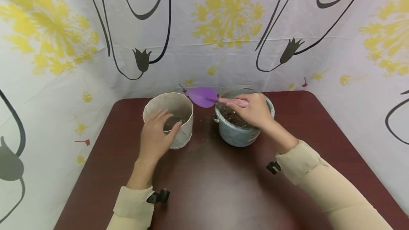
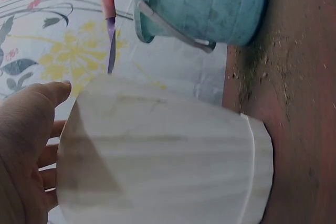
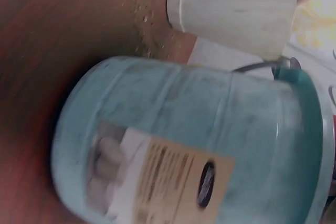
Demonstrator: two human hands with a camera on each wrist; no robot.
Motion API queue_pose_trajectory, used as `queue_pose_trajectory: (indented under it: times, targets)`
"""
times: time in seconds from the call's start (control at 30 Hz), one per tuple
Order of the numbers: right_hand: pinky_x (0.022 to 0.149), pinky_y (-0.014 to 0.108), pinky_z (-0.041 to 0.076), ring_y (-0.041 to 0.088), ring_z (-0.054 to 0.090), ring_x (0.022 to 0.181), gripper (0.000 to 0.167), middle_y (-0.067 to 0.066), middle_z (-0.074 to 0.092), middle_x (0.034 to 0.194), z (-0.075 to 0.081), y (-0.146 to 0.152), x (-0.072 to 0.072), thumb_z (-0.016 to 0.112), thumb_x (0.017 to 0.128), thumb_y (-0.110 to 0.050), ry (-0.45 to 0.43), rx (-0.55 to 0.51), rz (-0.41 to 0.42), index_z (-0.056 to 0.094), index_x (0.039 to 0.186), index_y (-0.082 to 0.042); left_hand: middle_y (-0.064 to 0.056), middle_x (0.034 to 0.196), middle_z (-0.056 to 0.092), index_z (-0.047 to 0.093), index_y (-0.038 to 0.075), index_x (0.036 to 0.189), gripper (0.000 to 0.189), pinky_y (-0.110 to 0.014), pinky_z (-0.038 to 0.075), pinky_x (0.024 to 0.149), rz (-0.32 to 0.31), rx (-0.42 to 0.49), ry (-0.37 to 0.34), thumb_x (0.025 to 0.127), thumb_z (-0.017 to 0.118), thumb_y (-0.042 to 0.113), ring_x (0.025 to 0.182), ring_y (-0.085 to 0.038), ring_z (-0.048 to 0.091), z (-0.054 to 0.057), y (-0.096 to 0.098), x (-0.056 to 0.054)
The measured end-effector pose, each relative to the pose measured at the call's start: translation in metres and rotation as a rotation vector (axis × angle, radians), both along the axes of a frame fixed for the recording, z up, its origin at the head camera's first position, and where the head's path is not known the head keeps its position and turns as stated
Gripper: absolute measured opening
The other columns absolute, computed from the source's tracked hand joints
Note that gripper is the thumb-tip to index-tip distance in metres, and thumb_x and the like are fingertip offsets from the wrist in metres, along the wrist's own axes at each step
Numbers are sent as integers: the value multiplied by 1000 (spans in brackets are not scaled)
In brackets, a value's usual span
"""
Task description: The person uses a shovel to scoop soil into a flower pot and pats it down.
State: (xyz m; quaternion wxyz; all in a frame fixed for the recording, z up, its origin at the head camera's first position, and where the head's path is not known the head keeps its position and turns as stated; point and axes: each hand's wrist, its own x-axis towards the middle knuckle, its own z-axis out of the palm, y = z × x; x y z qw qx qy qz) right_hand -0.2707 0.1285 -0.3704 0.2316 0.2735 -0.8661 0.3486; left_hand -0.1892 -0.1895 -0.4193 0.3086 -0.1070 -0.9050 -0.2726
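Note:
My right hand [image 1: 257,109] grips the pink handle of a garden trowel [image 1: 203,97] above a blue-green bucket [image 1: 237,136]. The trowel's purple blade points left, between the bucket and a whitish pot [image 1: 183,137]. Dark soil [image 1: 232,115] shows inside the bucket. Some soil [image 1: 172,122] also lies low in the whitish pot. My left hand [image 1: 156,134] is at that pot's near left rim, fingers loosely extended over the opening and thumb apart. In the left wrist view, its fingers [image 2: 48,177] pass behind the pot's rim; whether they touch it I cannot tell.
Both containers stand near the back edge of a dark red-brown table [image 1: 204,180]. Soil crumbs [image 2: 262,74] are scattered between them. A grey handle [image 2: 176,31] hangs on the bucket's side. White patterned cloth [image 1: 204,59] rises behind and at both sides.

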Motion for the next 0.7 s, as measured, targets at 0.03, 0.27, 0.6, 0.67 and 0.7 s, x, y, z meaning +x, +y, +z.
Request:
queue_pose_trajectory:
  times: [0.03, 0.27, 0.6, 0.67, 0.7]
  targets:
    - [65, 43, 56, 26, 75, 77, 25, 6, 78, 84, 0, 5, 1, 83, 84, -31, -6, 0, -14, 83, 93, -7, -16, 129, 68, 74, 2, 113, 42, -54, 38, 112, -11, -4, -1, 91, 73, 38, 129, -36, 56, 1, 3, -2]
    - [64, 40, 53, 27, 73, 75, 22, 5, 78, 85, -3, 37, 4, 83, 84, -28, 12, -4, -67, 83, 96, -9, -14, 132, 66, 73, 3, 116, 41, -47, 34, 116, -101, -22, -34, 93, 72, 38, 133, -34, 53, 13, 32, -11]
    - [60, 17, 47, 21, 73, 79, 20, 0, 77, 80, -6, 69, 15, 83, 84, -31, -50, -49, -151, 84, 91, -12, -14, 139, 62, 72, 4, 120, 42, -50, 34, 116, -199, -98, -60, 95, 70, 38, 140, -32, 47, 20, 72, -18]
    - [59, 16, 46, 19, 72, 78, 21, 0, 77, 80, -8, 75, 17, 83, 84, -32, -61, -53, -166, 84, 90, -12, -13, 141, 61, 72, 4, 121, 43, -50, 35, 116, -223, -95, -73, 95, 70, 39, 140, -31, 46, 18, 80, -19]
    - [59, 16, 46, 15, 72, 78, 21, -1, 78, 81, -9, 77, 19, 83, 85, -32, -68, -58, -169, 84, 92, -13, -14, 141, 61, 71, 4, 121, 44, -50, 35, 116, -235, -95, -72, 95, 70, 39, 140, -31, 46, 17, 83, -19]
